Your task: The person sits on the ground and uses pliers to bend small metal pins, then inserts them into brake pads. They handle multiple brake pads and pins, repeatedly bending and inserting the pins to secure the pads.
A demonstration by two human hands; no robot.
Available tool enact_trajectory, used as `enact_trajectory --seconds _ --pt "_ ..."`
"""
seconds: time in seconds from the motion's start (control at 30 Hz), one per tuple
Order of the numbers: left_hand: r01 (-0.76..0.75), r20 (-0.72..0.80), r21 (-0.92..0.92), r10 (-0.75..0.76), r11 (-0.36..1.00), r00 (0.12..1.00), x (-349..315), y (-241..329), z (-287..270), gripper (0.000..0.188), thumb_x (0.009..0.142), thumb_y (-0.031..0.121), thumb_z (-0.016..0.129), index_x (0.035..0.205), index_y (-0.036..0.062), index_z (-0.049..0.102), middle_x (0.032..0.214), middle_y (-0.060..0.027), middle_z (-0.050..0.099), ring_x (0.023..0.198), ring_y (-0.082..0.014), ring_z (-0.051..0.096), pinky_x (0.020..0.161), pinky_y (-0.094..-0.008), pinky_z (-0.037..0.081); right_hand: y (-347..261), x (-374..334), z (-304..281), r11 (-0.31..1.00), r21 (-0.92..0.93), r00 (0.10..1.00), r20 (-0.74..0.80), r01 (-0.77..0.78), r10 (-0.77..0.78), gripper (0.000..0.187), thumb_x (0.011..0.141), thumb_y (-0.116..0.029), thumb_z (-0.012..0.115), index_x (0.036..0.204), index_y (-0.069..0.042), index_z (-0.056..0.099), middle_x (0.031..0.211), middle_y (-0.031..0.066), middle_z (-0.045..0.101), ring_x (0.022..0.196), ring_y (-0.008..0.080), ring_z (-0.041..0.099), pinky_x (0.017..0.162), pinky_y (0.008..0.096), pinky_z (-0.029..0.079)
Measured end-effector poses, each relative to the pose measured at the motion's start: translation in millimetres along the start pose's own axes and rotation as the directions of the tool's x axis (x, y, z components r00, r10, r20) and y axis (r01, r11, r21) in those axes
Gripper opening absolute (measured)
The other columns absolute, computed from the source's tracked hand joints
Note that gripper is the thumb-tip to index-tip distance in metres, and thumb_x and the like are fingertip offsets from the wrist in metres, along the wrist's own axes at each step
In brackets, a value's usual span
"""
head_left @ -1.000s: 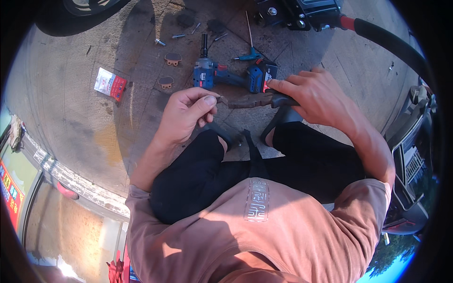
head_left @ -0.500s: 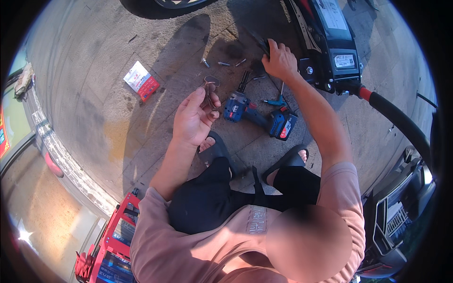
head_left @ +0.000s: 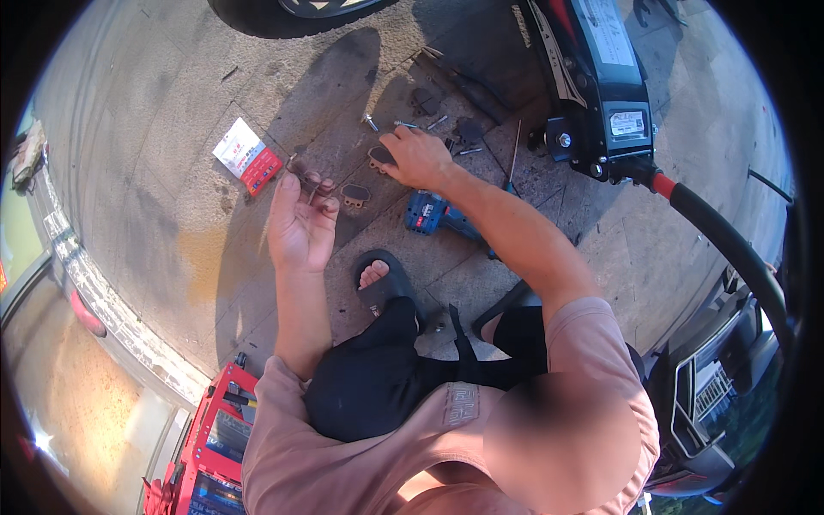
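My left hand (head_left: 300, 225) is raised over the pavement, palm up, fingers closed on a dark brake pad (head_left: 304, 178) that is partly hidden by the fingers. My right hand (head_left: 419, 160) reaches forward and left, its fingers closed around the edge of another brake pad (head_left: 379, 160). Between the hands, a third brake pad (head_left: 354, 196) lies flat. A blue cordless impact wrench (head_left: 433, 213) lies under my right forearm, which hides its battery end. Bolts (head_left: 370, 123) are scattered just beyond my right hand.
A black floor jack (head_left: 616, 94) with a padded handle (head_left: 717, 219) stands at the right. A white-and-red packet (head_left: 246, 156) lies left. A tyre (head_left: 296, 24) is at the far edge. Long dark tool handles (head_left: 468, 81) lie ahead. A red rack (head_left: 223, 429) stands lower left.
My right hand has left the dark tool by the jack and come left to a brake pad. My left hand has shifted left toward the packet. A brake pad now lies between the hands.
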State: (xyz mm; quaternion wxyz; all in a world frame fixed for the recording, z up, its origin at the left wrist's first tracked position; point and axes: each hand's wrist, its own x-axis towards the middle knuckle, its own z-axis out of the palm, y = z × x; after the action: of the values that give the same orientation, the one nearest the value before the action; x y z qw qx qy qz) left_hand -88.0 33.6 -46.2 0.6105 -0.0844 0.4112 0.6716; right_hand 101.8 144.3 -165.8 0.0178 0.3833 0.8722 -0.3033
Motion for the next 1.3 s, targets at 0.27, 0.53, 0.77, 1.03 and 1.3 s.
enact_trajectory --seconds 0.27,0.53,0.77,1.03,1.3 --pt "0.029 0.083 0.164 -0.043 0.986 0.996 -3 -2 24 0.022 0.097 0.018 0.060 0.114 0.0036 0.062 0.099 -0.0084 0.066 0.091 -0.0208 0.063 0.073 -0.0277 0.050 -43 7 31 0.959 -0.020 0.957 0.062 -0.283 0.283 0.036 0.077 -0.013 0.070 0.110 -0.005 0.057 0.113 0.0156 0.059 0.111 0.0311 0.056 0.091 0.0413 0.048" --pt "-0.003 0.317 0.428 -0.146 0.904 0.937 0 -9 99 0.020 0.097 0.014 0.061 0.114 0.0044 0.063 0.093 -0.0054 0.067 0.083 -0.0156 0.063 0.069 -0.0281 0.048 -52 2 38 0.961 0.008 0.960 -0.041 -0.276 0.277 0.040 0.074 -0.014 0.073 0.111 -0.002 0.060 0.108 0.0186 0.066 0.107 0.0324 0.060 0.087 0.0426 0.047" --pt "-0.051 0.559 0.525 -0.299 0.850 0.773 -3 -32 176 0.022 0.097 0.010 0.060 0.118 0.0029 0.061 0.096 -0.0085 0.067 0.075 -0.0144 0.064 0.063 -0.0253 0.050 -37 -40 -67 0.843 0.537 0.995 -0.065 -0.031 0.078 0.038 0.071 -0.014 0.072 0.106 -0.002 0.064 0.095 0.0166 0.071 0.088 0.0320 0.068 0.073 0.0411 0.053" --pt "0.080 0.657 0.464 -0.404 0.882 0.637 -36 -112 231 0.020 0.097 0.009 0.061 0.116 0.0032 0.062 0.098 -0.0112 0.069 0.076 -0.0143 0.065 0.064 -0.0248 0.053 2 -256 -263 0.368 0.902 0.814 -0.033 -0.226 0.580 0.039 0.086 -0.014 0.070 0.119 0.002 0.055 0.099 0.0100 0.069 0.078 0.0151 0.064 0.067 0.0285 0.054" --pt "0.255 0.602 0.529 -0.569 0.810 0.561 -61 -142 214 0.020 0.095 0.004 0.058 0.114 -0.0010 0.061 0.095 -0.0135 0.070 0.081 -0.0193 0.069 0.068 -0.0276 0.057 -14 -323 -263 0.162 0.985 0.704 -0.074 -0.059 0.706 0.033 0.090 -0.006 0.066 0.121 0.001 0.057 0.100 0.0065 0.068 0.083 0.0116 0.065 0.072 0.0262 0.056"
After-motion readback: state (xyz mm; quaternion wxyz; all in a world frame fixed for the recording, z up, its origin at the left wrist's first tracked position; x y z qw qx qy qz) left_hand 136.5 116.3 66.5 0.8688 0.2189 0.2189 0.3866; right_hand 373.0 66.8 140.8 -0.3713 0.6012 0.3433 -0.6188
